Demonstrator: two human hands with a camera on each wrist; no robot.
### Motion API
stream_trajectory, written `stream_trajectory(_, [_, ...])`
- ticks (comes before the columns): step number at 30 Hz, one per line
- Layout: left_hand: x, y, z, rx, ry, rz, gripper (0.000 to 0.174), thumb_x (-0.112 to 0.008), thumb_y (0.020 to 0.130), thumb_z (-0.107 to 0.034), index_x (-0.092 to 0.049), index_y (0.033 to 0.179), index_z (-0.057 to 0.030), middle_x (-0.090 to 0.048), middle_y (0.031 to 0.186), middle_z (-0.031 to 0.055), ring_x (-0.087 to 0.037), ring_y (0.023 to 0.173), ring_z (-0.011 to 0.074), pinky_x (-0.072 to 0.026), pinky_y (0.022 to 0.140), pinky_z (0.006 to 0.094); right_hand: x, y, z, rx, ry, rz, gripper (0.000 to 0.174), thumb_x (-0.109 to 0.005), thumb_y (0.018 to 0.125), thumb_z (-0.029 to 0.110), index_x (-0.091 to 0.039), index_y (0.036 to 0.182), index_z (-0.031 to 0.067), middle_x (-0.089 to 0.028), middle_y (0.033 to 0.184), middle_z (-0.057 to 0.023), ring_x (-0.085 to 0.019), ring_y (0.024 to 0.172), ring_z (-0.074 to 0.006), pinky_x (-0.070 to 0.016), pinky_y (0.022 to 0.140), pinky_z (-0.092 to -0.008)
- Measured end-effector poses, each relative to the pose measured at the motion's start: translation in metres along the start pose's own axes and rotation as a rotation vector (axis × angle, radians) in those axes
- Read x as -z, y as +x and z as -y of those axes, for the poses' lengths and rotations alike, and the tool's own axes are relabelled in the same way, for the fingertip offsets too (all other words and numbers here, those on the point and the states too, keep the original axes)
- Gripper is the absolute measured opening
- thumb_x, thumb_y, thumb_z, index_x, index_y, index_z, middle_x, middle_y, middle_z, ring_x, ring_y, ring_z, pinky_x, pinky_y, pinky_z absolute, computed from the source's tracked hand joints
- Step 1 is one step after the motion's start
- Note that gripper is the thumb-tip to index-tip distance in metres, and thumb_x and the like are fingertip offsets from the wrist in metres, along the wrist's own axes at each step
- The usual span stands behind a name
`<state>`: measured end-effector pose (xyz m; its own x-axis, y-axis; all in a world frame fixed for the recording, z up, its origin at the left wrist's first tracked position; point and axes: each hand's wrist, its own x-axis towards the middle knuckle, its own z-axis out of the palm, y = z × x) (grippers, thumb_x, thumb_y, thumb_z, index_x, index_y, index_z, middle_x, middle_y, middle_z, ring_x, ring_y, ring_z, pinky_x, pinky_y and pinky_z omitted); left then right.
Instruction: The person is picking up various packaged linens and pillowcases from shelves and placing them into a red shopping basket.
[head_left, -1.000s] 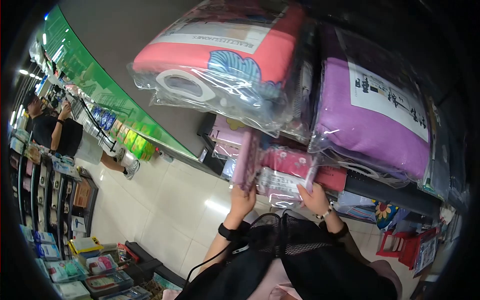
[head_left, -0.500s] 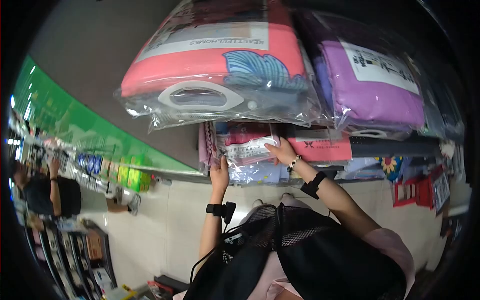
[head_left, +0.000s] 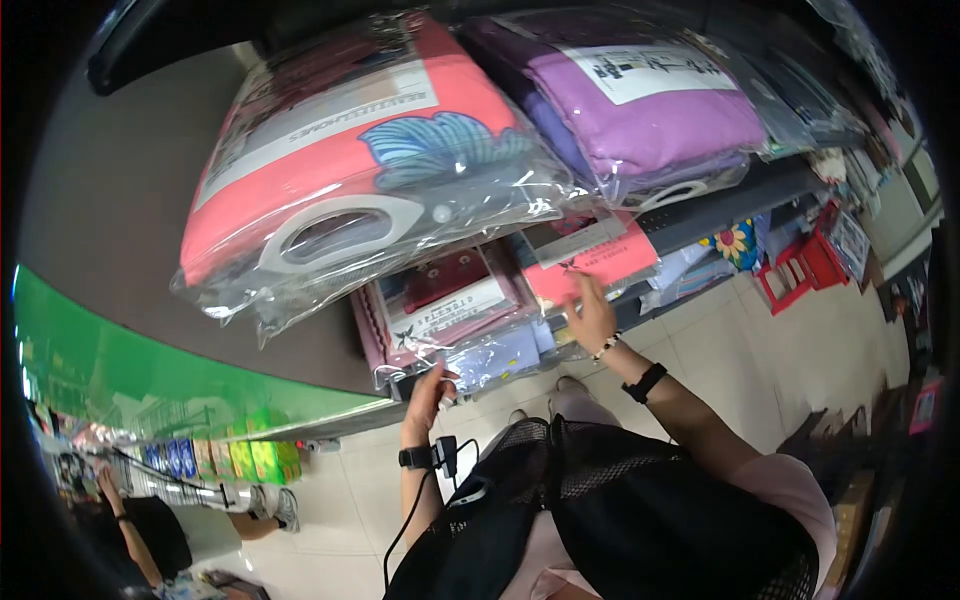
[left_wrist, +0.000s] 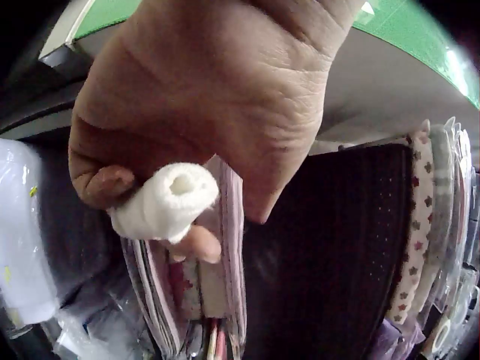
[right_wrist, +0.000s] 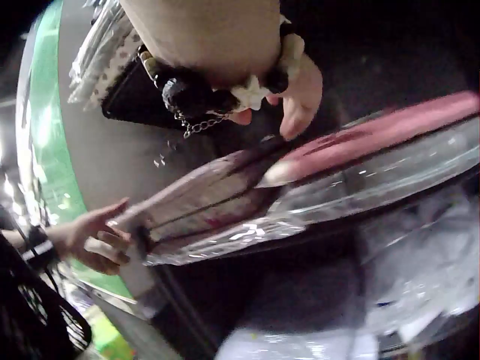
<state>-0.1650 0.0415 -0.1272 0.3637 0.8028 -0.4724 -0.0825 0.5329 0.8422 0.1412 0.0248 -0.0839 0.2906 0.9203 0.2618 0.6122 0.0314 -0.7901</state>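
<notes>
A clear-wrapped package of folded pink fabric (head_left: 510, 300) with a white printed label lies on the lower shelf. My left hand (head_left: 426, 394) is at its front left corner, fingers loosely bent. A white wrap (left_wrist: 165, 201) covers one finger of that hand. The right wrist view shows the left fingertips right at the package's end. My right hand (head_left: 592, 318), wearing a bead bracelet (right_wrist: 217, 97), reaches over a salmon-pink package (head_left: 600, 262) beside it, fingertips at its front part. Neither hand grips anything.
Above, a large coral bedding bag (head_left: 330, 150) with an oval handle and a purple bag (head_left: 660, 125) overhang the lower shelf. Pale blue packages (head_left: 490, 360) lie underneath. A red plastic stool (head_left: 785, 280) stands right. Another person (head_left: 155, 535) is at the lower left.
The pink package, earlier held raised and tilted in both hands, now lies on the shelf. Both hands have let go; the right has moved to the salmon-pink package.
</notes>
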Motion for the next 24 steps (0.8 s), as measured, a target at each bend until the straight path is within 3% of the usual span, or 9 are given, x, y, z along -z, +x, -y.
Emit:
stream_trajectory(1, [-0.008,-0.002,0.000,0.031,0.080,0.040,0.047,-0.041,0.082,-0.045,-0.056,0.076,-0.0008,-0.049,0.054,0.0010,-0.046,0.048,0.0084,-0.0333,0.044,0.0192,0.020,-0.001,0.004,-0.014,-0.008,-0.019,0.042,-0.058,0.069,0.010,-0.043,0.107,0.0039,-0.048,0.103,-0.0159,-0.049,0.093,-0.0257,-0.0400,0.075,-0.0368])
stream_trajectory(3, [-0.025,0.004,0.008,0.084,0.240,0.135,0.040,-0.044,0.082,-0.038,-0.056,0.077,0.0001,-0.050,0.054,0.0013,-0.046,0.049,0.0079,-0.0345,0.047,0.0191,0.054,-0.008,0.005,0.204,-0.664,-0.092,0.055,-0.055,0.065,0.005,-0.037,0.117,0.0086,-0.039,0.116,-0.0156,-0.038,0.106,-0.0273,-0.0330,0.084,-0.0388])
stream_trajectory(7, [-0.065,0.023,0.033,0.125,0.474,0.265,0.031,-0.049,0.080,-0.031,-0.057,0.079,-0.0003,-0.052,0.054,0.0033,-0.048,0.050,0.0092,-0.0365,0.050,0.0207,0.067,-0.041,-0.058,0.177,-0.760,0.095,0.065,-0.051,0.064,0.003,-0.027,0.124,0.0124,-0.035,0.121,-0.0153,-0.038,0.107,-0.0283,-0.0330,0.085,-0.0395])
stream_trajectory(11, [-0.089,0.032,0.056,0.085,0.843,0.292,0.032,-0.048,0.078,-0.031,-0.057,0.078,0.0002,-0.056,0.054,0.0076,-0.052,0.051,0.0141,-0.0397,0.049,0.0253,0.060,-0.108,-0.103,-0.377,-0.331,0.072,0.057,-0.050,0.067,0.009,-0.031,0.121,0.0075,-0.042,0.112,-0.0200,-0.044,0.096,-0.0348,-0.0366,0.081,-0.0412])
stream_trajectory(15, [-0.101,0.050,0.060,0.026,0.991,0.330,0.034,-0.044,0.079,-0.032,-0.058,0.080,-0.0010,-0.059,0.057,0.0084,-0.056,0.056,0.0180,-0.0426,0.057,0.0289,0.056,-0.265,-0.216,-0.959,-0.110,0.214,0.014,-0.048,0.067,0.020,-0.041,0.070,0.0084,-0.043,0.064,-0.0093,-0.045,0.056,-0.0225,-0.0349,0.053,-0.0352])
stream_trajectory(17, [-0.114,0.057,0.056,0.062,1.080,0.345,0.033,-0.043,0.079,-0.031,-0.058,0.081,-0.0015,-0.059,0.059,0.0083,-0.057,0.057,0.0180,-0.0430,0.057,0.0288,0.048,-0.366,-0.262,-1.169,0.107,0.183,0.027,-0.047,0.066,0.025,-0.046,0.044,0.0088,-0.043,0.039,-0.0039,-0.045,0.036,-0.0164,-0.0340,0.039,-0.0321])
stream_trajectory(18, [-0.123,0.061,0.053,0.097,1.129,0.362,0.033,-0.043,0.079,-0.031,-0.058,0.082,-0.0016,-0.059,0.059,0.0082,-0.057,0.057,0.0179,-0.0432,0.057,0.0288,0.078,-0.370,-0.222,-1.342,0.146,0.408,0.019,-0.042,0.074,0.028,-0.052,0.067,0.0129,-0.056,0.076,-0.0061,-0.053,0.074,-0.0209,-0.0384,0.064,-0.0359])
stream_trajectory(19, [-0.131,0.073,0.058,0.151,1.111,0.405,0.033,-0.043,0.079,-0.031,-0.057,0.083,-0.0020,-0.060,0.060,0.0076,-0.057,0.056,0.0170,-0.0433,0.057,0.0285,0.041,-0.420,-0.265,-1.391,-0.048,0.189,0.023,-0.047,0.065,0.024,-0.052,0.047,0.0108,-0.047,0.043,-0.0035,-0.050,0.042,-0.0175,-0.0385,0.041,-0.0316])
stream_trajectory(24, [-0.207,0.088,0.050,0.213,1.099,0.611,0.033,-0.043,0.081,-0.031,-0.053,0.085,-0.0006,-0.058,0.058,0.0081,-0.047,0.040,0.0131,-0.0375,0.042,0.0265,0.044,-0.430,-0.243,-1.527,0.149,0.375,0.017,-0.048,0.068,0.022,-0.052,0.056,0.0096,-0.050,0.048,-0.0047,-0.052,0.044,-0.0173,-0.0396,0.041,-0.0307])
